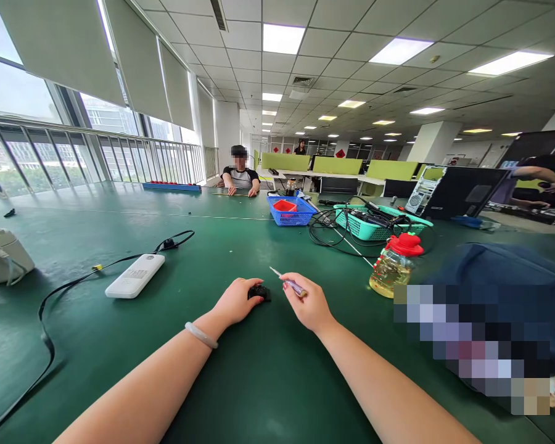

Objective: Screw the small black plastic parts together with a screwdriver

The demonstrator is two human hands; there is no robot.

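My left hand (237, 300) rests on the green table (120, 345) with its fingers closed round a small black object (260, 291). A pale bracelet (201, 335) circles that wrist. Just to the right, my right hand (309, 303) is pinched on a thin screwdriver (284, 280) with a clear purple handle; its metal tip points up and left, above the black object.
A white power strip (135, 275) with a black cable (69, 285) lies to the left, a beige device (2, 256) at the far left. A red-capped bottle of yellow liquid (394, 265), blue basket (290, 212), teal basket (374, 223) and cables lie right. A person (239, 176) sits across.
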